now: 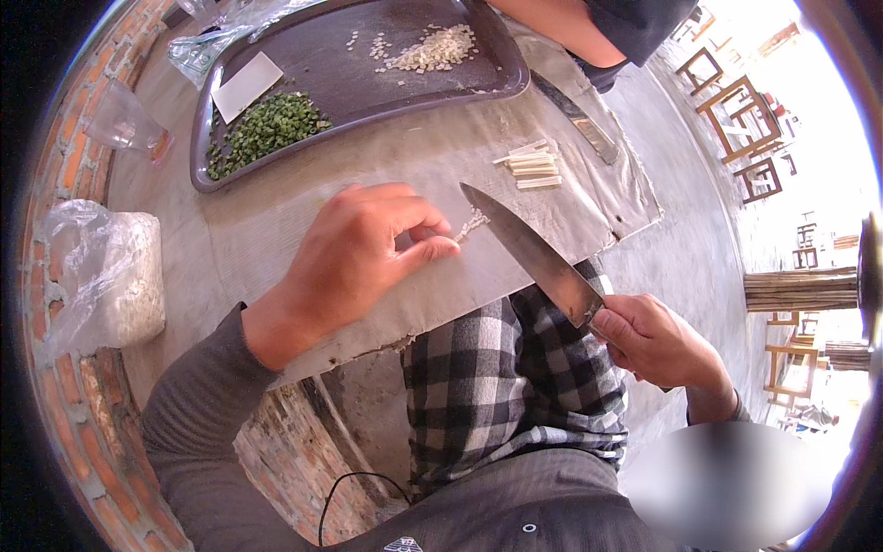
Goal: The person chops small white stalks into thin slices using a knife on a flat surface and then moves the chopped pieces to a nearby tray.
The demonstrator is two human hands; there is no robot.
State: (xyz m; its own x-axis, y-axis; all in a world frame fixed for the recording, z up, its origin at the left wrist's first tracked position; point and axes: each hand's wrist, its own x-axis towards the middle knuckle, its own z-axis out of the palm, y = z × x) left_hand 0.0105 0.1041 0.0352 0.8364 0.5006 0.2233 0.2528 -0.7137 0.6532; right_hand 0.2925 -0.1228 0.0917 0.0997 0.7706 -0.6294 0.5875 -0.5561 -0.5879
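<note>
My right hand (652, 339) grips the handle of a large kitchen knife (541, 259), its blade slanting up and left over the table edge. The blade's tip end is beside a short row of small, pale diced pieces (474, 222) on the tabletop. Close to the other end of this row, my left hand (365, 252) has its thumb and forefinger curled towards each other. Whether a piece is pinched between them is hard to see. Beyond the blade lies a small bundle of pale, thin-cut sticks (534, 165).
A dark tray (345, 121) holds chopped green pieces (272, 127), pale diced bits (441, 50) and a white card (247, 86). Another knife (576, 117) lies at right. A plastic cup (127, 121) and filled plastic bag (134, 276) stand left. Across the table is another person's arm (569, 27).
</note>
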